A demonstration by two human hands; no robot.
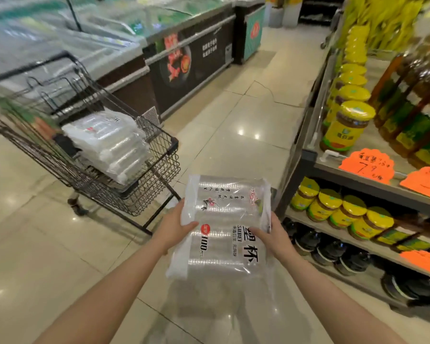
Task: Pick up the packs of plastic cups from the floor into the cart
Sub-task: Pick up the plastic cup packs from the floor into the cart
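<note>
**Pack of cups held over the aisle floor, cart to the left**

Head view. Supermarket aisle, floor [246,125] of glossy pale beige tiles with thin dark grout lines and bright spots of reflected ceiling light. A hairline crack runs across the tiles further up the aisle, near the shelf base.

Both bare forearms reach forward from the bottom edge. The left hand [174,225] grips the left edge of a clear pack of plastic cups [224,229], thumb curled over the top face, other fingers hidden beneath. The right hand [274,235] grips the right edge the same way, thumb on top. The pack is off the floor, held between the hands, lying roughly flat with its long side pointing away; black printing and "100 PCS" show on the wrapper. Below it, close to the camera, something clear and blurred lies low over the tiles; I cannot tell what it is.

Left of the pack stands a dark wire shopping cart [159,165], near but not touching it. Several similar clear packs in the cart [109,142] lie stacked and tilted.

Behind the cart, chest freezers [184,58] with glass lids line the left side of the aisle. On the right, a metal shelf unit [308,155] carries yellow-lidded jars [345,127], amber oil bottles [407,100] and orange price tags [366,165]; dark bottles sit on the lowest level.
</note>
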